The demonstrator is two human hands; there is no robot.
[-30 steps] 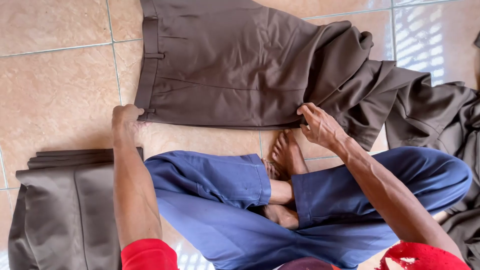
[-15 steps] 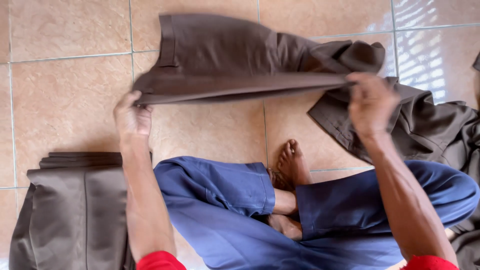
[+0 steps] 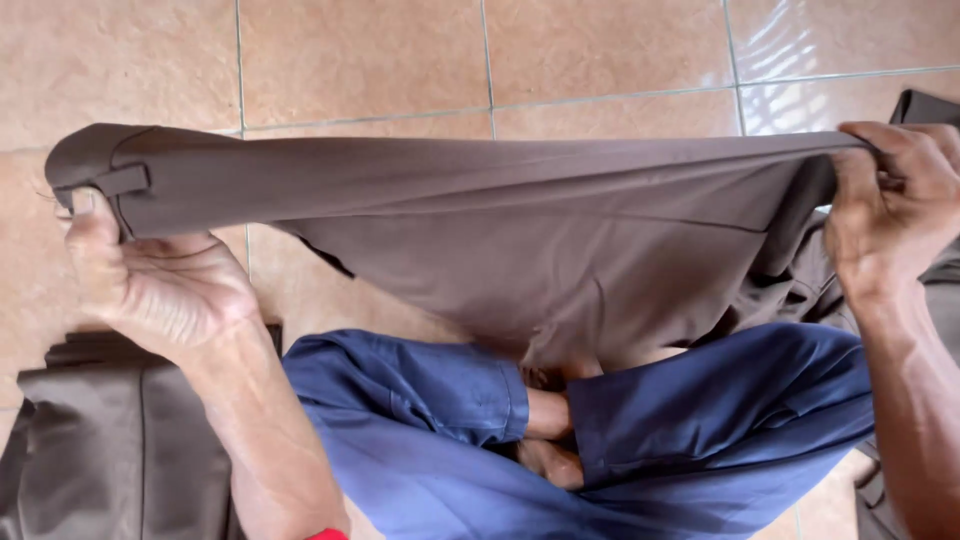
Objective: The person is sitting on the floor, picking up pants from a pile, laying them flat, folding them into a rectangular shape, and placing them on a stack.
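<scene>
A pair of brown trousers [image 3: 480,230] hangs stretched in the air between my two hands, above my crossed legs in blue trousers [image 3: 620,430]. My left hand [image 3: 150,285] grips the waistband end with its belt loop at the left. My right hand [image 3: 890,210] grips the cloth at the right. The loose part of the garment sags down over my bare feet [image 3: 545,420], which are mostly hidden.
A stack of folded brown garments [image 3: 110,450] lies on the tan tiled floor [image 3: 400,60] at the lower left. More brown cloth [image 3: 925,105] lies crumpled at the right edge behind my right hand.
Both hands have lifted the brown trousers off the floor and pulled them up toward me. The garment went from lying flat to hanging taut between my hands.
</scene>
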